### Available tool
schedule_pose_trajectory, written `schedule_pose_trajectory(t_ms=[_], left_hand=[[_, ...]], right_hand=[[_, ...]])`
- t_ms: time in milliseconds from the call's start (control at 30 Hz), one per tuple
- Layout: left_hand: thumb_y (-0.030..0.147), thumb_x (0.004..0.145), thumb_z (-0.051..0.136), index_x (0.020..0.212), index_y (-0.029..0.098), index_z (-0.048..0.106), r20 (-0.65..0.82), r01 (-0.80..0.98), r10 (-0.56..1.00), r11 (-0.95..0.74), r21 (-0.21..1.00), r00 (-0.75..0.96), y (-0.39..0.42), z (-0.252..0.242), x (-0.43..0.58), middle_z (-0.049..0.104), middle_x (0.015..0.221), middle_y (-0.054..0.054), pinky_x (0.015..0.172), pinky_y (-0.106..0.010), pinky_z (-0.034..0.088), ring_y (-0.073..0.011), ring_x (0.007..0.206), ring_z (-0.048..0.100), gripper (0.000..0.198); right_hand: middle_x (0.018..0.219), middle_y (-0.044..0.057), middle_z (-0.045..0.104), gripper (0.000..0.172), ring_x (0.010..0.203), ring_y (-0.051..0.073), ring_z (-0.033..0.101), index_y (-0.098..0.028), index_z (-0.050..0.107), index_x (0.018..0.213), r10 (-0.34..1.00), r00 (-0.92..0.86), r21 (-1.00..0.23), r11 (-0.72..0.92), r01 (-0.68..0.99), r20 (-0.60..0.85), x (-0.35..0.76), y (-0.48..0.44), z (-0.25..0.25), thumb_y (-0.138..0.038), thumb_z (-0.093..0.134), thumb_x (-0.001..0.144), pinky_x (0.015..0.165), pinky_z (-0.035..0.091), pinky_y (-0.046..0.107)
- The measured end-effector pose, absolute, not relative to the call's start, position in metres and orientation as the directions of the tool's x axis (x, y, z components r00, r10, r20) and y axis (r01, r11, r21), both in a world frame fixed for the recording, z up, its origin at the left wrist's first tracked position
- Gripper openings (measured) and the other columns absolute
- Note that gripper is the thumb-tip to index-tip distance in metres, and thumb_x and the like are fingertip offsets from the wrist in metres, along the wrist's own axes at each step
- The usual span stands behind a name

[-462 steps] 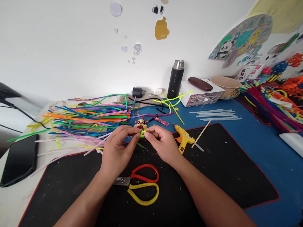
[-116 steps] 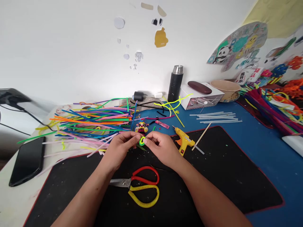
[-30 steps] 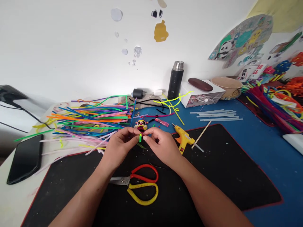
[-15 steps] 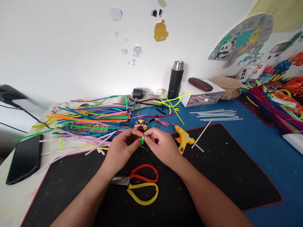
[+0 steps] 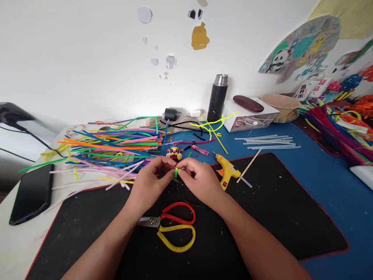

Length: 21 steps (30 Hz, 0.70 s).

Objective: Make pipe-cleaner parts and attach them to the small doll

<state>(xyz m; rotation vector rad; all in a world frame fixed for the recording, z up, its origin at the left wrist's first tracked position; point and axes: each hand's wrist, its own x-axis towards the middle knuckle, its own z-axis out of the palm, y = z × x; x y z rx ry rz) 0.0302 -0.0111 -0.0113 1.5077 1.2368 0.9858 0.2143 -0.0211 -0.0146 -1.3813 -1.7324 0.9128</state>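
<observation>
Between my fingertips is a small green and yellow piece (image 5: 176, 172), held over the black mat (image 5: 279, 210). My left hand (image 5: 151, 182) pinches it from the left, and my right hand (image 5: 201, 181) pinches it from the right. Just beyond my fingers stands a small colourful figure (image 5: 174, 151) with a blue top and a white and yellow face. Scissors (image 5: 177, 226) with one red and one yellow handle lie below my hands, their blades partly hidden by my left wrist. A yellow glue gun (image 5: 227, 171) lies right of my right hand.
Many coloured pipe cleaners (image 5: 116, 144) are heaped at the left, beside a black phone (image 5: 32, 193). At the back stand a black flask (image 5: 217, 97), a white box (image 5: 252, 116) and a bowl (image 5: 281, 105). Glue sticks (image 5: 271, 142) lie on the right.
The whole view has shifted slightly. My hands keep nearly the same pose around the small piece, and a little more of the figure shows above my fingers.
</observation>
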Motion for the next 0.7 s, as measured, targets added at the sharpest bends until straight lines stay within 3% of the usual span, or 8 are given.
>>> schedule_pose_trajectory(t_ms=[700], left_hand=[[0.027, 0.087, 0.071, 0.108, 0.023, 0.067, 0.02, 0.236, 0.978, -0.07, 0.969, 0.207, -0.012, -0.0087, 0.0292, 0.073, 0.098, -0.002, 0.076, -0.03, 0.052, -0.0193, 0.087, 0.07, 0.022]], right_hand=[[0.058, -0.008, 0.054, 0.009, 0.051, 0.012, 0.046, -0.025, 0.074, 0.096, 0.974, -0.192, -0.824, 0.209, 0.527, 0.124, 0.2156, -0.0213, -0.0135, -0.022, 0.065, 0.096, 0.056, 0.031, 0.027]])
